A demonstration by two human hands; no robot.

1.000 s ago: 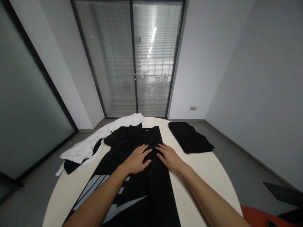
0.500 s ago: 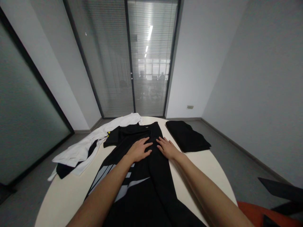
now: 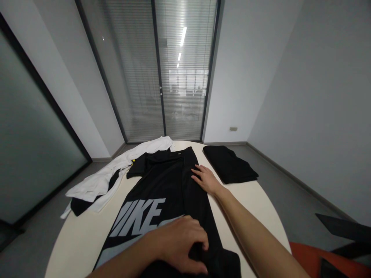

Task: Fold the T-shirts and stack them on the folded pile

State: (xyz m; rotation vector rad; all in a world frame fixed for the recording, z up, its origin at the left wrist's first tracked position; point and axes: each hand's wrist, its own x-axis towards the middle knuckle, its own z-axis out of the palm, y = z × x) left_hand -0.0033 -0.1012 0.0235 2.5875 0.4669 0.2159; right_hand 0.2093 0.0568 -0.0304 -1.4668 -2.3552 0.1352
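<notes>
Black garment (image 3: pixel 166 179) partly behind left hand (image 3: pixel 185 241)

A shirt (image 3: pixel 171 181) lies on a table (image 3: pixel 74 239) under the right hand's (image 3: pixel 209 183) fingers (image 3: pixel 199 168); other clothes (image 3: pixel 100 181), left of them; a folded garment (image 3: pixel 228 166), right

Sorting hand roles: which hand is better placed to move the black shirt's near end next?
Likely the left hand: it is curled at the near part of the black shirt, though whether its grip holds fabric is unclear. The right hand rests farther up, fingers extended, by the right edge.
</notes>
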